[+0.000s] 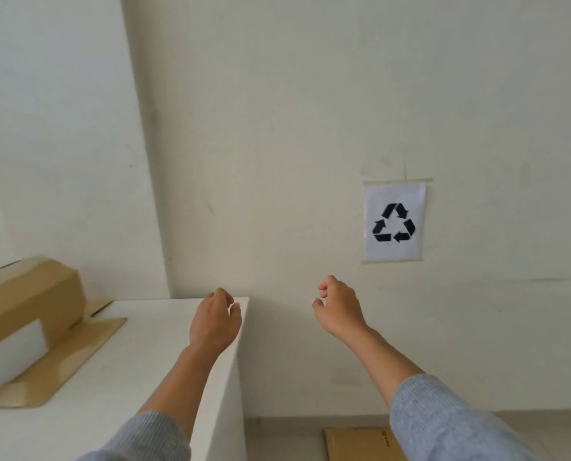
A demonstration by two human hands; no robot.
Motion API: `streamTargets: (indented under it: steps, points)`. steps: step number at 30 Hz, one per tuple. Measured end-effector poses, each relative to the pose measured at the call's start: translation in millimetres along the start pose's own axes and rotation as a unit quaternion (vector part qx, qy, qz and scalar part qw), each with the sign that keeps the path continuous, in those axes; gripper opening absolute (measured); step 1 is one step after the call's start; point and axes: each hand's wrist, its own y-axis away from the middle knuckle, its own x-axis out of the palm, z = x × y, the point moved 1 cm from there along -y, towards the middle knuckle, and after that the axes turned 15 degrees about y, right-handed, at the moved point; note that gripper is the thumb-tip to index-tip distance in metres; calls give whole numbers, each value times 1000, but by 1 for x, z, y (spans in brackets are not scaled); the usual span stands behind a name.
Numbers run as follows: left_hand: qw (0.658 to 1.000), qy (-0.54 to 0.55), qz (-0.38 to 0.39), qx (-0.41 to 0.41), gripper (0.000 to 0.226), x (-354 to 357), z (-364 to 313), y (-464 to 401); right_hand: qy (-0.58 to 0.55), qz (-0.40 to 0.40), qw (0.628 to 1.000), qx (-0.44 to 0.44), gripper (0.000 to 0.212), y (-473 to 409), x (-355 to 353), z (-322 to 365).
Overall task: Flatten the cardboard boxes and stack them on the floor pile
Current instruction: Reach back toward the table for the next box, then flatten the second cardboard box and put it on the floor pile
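A brown cardboard box [28,297] lies on its side at the left of a white table [127,377], its flaps spread flat on the tabletop and a white panel showing at its open end. My left hand [215,321] hovers over the table's far right corner, fingers loosely curled, holding nothing. My right hand [339,307] hangs in the air to the right of the table, in front of the wall, fingers also curled and empty. A flat piece of cardboard [357,444] lies on the floor below my right forearm, partly hidden by the sleeve.
A paper sheet with a black recycling symbol [394,222] is taped to the cream wall [310,128] above the floor cardboard. The table's right edge drops straight to the floor. A wall corner runs down behind the table.
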Motion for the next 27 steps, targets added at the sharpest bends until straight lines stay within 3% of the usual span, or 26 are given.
streamTargets:
  steps: [9, 16, 27]
  points:
    - [997, -43, -66, -23, 17, -184, 133, -64, -25, -1, 998, -61, 29, -4, 75, 206]
    - [996, -79, -26, -1, 19, -324, 260, -150, -60, 7, 998, -13, 22, -22, 170, 378]
    - [984, -166, -17, 67, 22, -440, 380, -210, -71, 61, 996, -7, 20, -29, 286, 530]
